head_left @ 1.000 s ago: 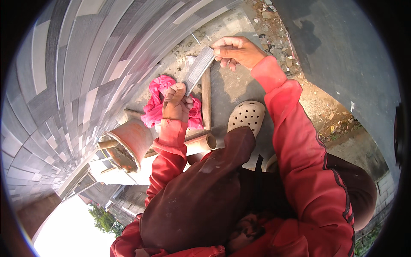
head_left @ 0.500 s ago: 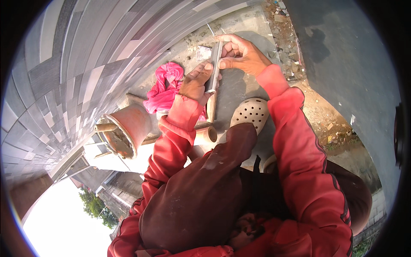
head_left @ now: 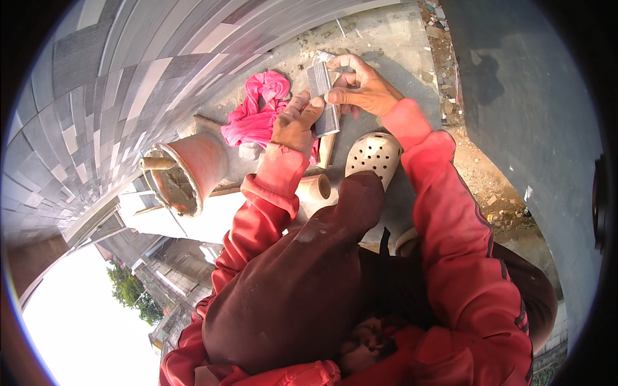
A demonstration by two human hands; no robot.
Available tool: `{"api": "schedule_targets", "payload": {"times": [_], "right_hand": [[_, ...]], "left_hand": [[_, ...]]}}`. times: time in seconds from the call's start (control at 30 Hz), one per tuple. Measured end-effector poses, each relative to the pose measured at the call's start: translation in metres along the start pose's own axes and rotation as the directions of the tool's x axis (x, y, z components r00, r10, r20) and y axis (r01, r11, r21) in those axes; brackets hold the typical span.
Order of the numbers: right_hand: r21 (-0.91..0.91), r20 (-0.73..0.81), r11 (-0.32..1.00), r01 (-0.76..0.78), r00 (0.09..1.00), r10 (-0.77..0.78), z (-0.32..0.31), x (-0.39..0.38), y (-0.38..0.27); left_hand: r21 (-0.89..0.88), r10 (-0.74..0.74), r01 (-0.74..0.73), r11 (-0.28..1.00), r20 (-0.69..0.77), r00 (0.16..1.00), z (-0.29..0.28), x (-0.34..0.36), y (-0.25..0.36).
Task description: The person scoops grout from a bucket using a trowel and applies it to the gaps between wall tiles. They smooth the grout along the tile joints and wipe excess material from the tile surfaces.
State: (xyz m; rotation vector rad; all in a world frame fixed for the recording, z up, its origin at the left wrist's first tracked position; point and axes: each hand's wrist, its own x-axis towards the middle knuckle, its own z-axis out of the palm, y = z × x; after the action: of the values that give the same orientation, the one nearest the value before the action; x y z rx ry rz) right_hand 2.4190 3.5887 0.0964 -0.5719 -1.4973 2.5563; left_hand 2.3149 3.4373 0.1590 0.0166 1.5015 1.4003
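Between my two hands are narrow grey tile strips [head_left: 318,77], with what looks like a seam and a pale edge running along them. My left hand [head_left: 296,122] grips their left side, thumb pressed on top. On the right, my right hand [head_left: 362,87] pinches the same strips, its thumb close to the left thumb and its index finger at the far end. The undersides of the strips and some fingertips are hidden. A bright pink cloth [head_left: 257,116] lies just left of my left hand, and a piece of wood [head_left: 327,151] sits below the strips.
A wall of grey strip tiles [head_left: 116,77] curves along the left. Beside it a tilted reddish bucket [head_left: 203,164] holds mortar and a wooden handle. A round clay-coloured tube [head_left: 315,186] lies near my beige clog [head_left: 373,157]. Rubble [head_left: 444,51] borders a dark grey surface [head_left: 521,96] on the right.
The strips have turned from nearly edge-on so that their ribbed grey face shows more. Both hands stay on them. The view has shifted slightly.
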Motion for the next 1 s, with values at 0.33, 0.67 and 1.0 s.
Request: {"api": "schedule_targets", "payload": {"times": [0.33, 0.67, 1.0], "right_hand": [[0.046, 0.173, 0.978, -0.202, 0.966, 0.191, -0.035, -0.008, 0.0], [-0.218, 0.15, 0.972, -0.089, 0.981, 0.123, -0.048, -0.016, -0.02], [-0.32, -0.133, 0.944, 0.079, 0.983, -0.127, -0.136, -0.021, -0.041]], "left_hand": [[-0.025, 0.109, -0.115, 0.993, -0.16, 0.981, 0.022, 0.0, -0.002], [-0.392, 0.165, -0.109, 0.913, 0.112, 0.98, -0.001, 0.037, -0.008], [0.839, 0.564, -0.542, 0.046, 0.426, 0.707, 0.042, 0.074, 0.013]]}}
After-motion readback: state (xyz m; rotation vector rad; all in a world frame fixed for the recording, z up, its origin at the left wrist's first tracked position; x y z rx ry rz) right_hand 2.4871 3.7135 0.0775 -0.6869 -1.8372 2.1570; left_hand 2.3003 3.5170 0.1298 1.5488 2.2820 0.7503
